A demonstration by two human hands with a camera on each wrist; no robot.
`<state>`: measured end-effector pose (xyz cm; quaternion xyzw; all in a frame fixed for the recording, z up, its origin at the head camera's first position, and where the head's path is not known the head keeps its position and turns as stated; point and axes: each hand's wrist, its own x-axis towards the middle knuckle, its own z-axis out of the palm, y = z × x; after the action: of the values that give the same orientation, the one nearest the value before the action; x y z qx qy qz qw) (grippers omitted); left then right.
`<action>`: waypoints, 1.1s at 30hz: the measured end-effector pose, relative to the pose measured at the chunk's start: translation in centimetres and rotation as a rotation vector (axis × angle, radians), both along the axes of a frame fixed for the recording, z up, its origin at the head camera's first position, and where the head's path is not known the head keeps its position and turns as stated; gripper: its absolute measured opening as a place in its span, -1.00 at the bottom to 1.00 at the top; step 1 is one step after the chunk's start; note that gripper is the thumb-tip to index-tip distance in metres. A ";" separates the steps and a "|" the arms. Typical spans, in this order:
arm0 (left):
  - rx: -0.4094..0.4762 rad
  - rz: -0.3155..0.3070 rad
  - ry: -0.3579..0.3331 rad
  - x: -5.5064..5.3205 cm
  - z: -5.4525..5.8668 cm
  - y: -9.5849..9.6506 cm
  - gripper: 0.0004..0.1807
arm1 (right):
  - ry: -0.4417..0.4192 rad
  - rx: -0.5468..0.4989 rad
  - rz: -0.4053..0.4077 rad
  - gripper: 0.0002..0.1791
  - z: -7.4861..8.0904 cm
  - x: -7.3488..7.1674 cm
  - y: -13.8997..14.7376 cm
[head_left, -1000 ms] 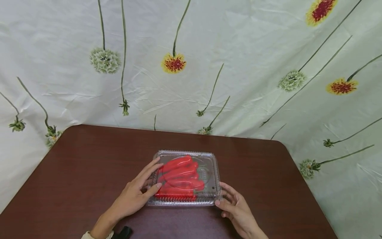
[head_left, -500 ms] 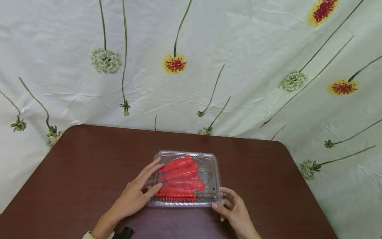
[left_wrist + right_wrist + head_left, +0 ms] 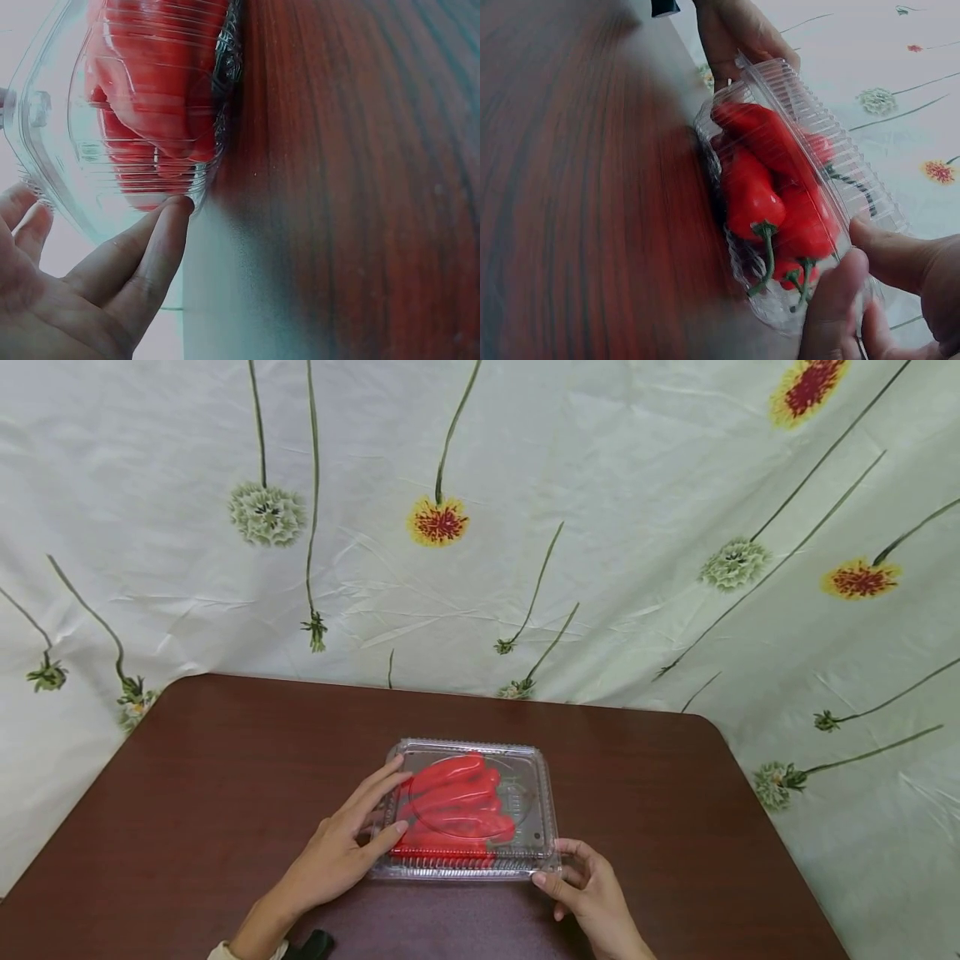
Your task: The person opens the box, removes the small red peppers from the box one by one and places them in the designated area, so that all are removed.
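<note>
A clear plastic clamshell box (image 3: 525,802) with several red peppers (image 3: 453,793) inside sits on the table. Its lid lies over the base. My left hand (image 3: 330,860) rests on the box's left side, its fingers extended over the lid and against the side wall. In the left wrist view, two straight fingers (image 3: 154,259) touch the ribbed wall. My right hand (image 3: 588,893) pinches the box's front right corner, thumb at the near edge and fingers at the right side. In the right wrist view, green stems (image 3: 769,259) show on the peppers through the plastic.
The dark red-brown table (image 3: 247,760) has rounded back corners. A white cloth with printed flowers (image 3: 438,518) hangs behind it and along the right side. A black object (image 3: 311,943) shows beside the left wrist.
My right hand has slid slightly toward me along the box's right side, to the front corner. The left hand and the box have stayed nearly where they were.
</note>
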<state>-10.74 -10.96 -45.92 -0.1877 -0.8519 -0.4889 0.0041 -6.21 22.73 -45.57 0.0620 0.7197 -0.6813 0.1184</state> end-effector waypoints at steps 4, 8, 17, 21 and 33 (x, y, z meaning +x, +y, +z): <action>0.003 0.000 -0.002 0.1 0.0 -0.1 -0.33 | 0.004 0.039 0.026 -0.40 0.1 0.0 0.1; 0.006 0.000 -0.001 0.1 0.0 -0.1 -0.33 | 0.040 0.085 0.035 -0.46 0.2 0.1 0.0; 0.020 -0.004 -0.004 0.1 0.1 0.1 -0.33 | 0.081 0.128 -0.020 -0.56 0.0 0.0 -0.2; 0.011 0.003 -0.003 0.1 0.1 0.2 -0.34 | 0.102 0.146 -0.043 -0.56 -0.2 0.0 -0.2; 0.019 -0.001 0.006 0.1 0.1 0.1 -0.34 | 0.143 0.176 -0.093 -0.65 -0.6 0.0 -0.6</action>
<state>-10.68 -10.87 -45.80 -0.1896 -0.8471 -0.4965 0.0083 -6.22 22.17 -46.16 0.0567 0.7796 -0.6230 0.0289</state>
